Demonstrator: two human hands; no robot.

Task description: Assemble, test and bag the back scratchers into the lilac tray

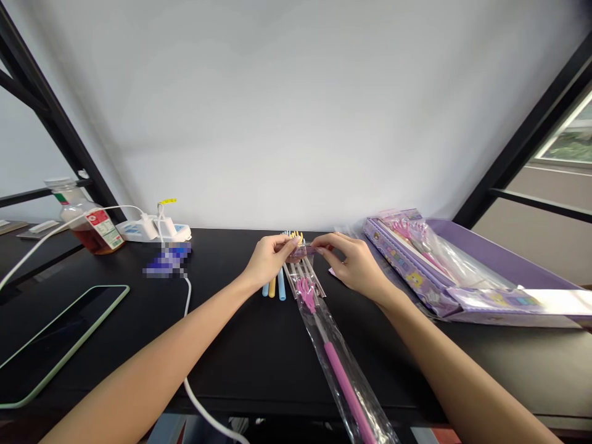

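Observation:
In front of me lies a pink back scratcher (341, 368) with a hand-shaped head, inside a long clear plastic bag (340, 336). My left hand (267, 258) pinches the far end of the clear plastic from the left. My right hand (348, 258) pinches the same end from the right, thumb and forefinger together. Beneath and behind my hands are more back scratchers, with blue handles (282, 287) and a yellow handle (272, 287). Their yellow claw tips (296, 235) show just beyond my left fingers. The plastic's edge is partly hidden by my fingertips.
A purple patterned box (407, 271) at the right holds pink back scratchers in clear bags (457, 259). To the left are a phone (55, 345), a white power strip (132, 230), a white cable (188, 308) and a glass bottle of brown liquid (87, 216). A wall stands behind the black table.

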